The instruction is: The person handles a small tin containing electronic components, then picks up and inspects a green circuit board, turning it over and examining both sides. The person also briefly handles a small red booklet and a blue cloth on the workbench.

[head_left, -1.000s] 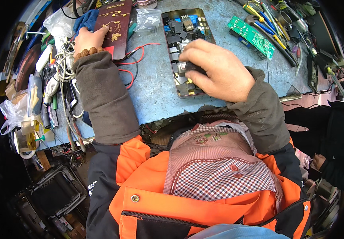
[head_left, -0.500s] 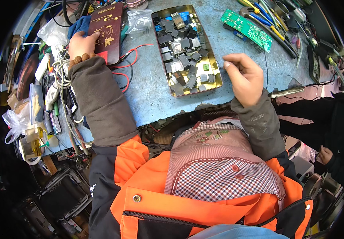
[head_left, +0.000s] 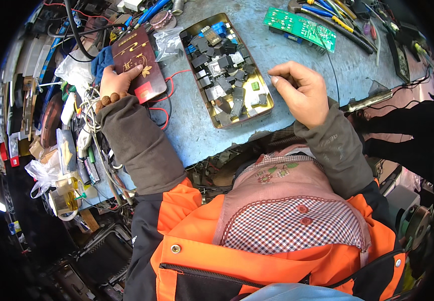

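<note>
My left hand is closed on a flat dark red lid with gold decoration. Its thumb lies across the top face, and the other fingers are mostly hidden. To its right stands a shallow gold-lined tin full of small black, grey and clear box-shaped electronic parts, with one small green block among them. Just beyond the tin's right side hovers my right hand, its fingers curled and thumb close to the index finger; nothing shows in it.
A green circuit board lies behind my right hand, with pliers and other hand tools beyond it. Red and black wires run beside the lid. Cables, bags and clutter crowd the left. Another person's dark-clothed legs are at the right.
The view has shifted and tilted slightly. My left hand has turned the lid a little, its near end swinging toward the tin. My right hand keeps its curled pose beside the tin.
</note>
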A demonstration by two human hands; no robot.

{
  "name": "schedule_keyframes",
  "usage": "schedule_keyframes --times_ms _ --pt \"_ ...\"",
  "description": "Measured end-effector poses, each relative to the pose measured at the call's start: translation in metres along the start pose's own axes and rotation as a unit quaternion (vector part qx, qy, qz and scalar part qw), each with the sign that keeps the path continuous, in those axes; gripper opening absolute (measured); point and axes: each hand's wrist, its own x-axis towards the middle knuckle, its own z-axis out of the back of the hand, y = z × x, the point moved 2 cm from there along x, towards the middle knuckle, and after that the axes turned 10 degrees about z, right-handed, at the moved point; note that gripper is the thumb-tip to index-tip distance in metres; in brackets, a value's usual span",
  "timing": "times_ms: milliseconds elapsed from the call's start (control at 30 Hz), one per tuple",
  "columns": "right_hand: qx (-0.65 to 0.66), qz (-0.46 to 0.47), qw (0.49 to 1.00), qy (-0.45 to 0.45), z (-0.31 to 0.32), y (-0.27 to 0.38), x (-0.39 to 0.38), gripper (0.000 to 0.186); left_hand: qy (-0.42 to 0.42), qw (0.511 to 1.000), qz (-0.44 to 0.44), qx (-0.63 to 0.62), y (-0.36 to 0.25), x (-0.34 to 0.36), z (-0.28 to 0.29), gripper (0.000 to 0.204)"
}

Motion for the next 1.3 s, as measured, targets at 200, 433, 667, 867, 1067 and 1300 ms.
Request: schedule_keyframes --times_ms 200,433,667,867,1067,1300 --pt "-0.031 0.007 0.999 0.032 0.001 0.003 0.001 0.013 0.080 0.973 0.004 -0.215 0.017 0.020 0.006 0.047" --pt "-0.054 0.025 0.998 0.017 0.003 0.011 -0.002 0.019 0.050 0.866 -0.104 -0.486 0.005 -0.001 0.030 0.025" --pt "-0.250 0.322 0.892 0.194 -0.032 0.075 0.017 0.043 0.099 0.783 -0.126 -0.600 -0.002 -0.008 0.035 0.016" --pt "-0.373 0.259 0.873 0.176 -0.039 0.069 0.012 0.056 0.116 0.777 -0.062 -0.616 0.014 0.011 0.028 0.027" --pt "-0.174 0.188 0.966 0.022 -0.004 0.045 -0.014 0.041 0.273 0.722 0.003 -0.635 0.007 0.013 0.013 0.025" --pt "0.006 0.068 0.998 -0.011 -0.004 0.019 -0.023 0.059 0.461 0.734 0.010 -0.498 -0.044 -0.040 -0.052 0.029"
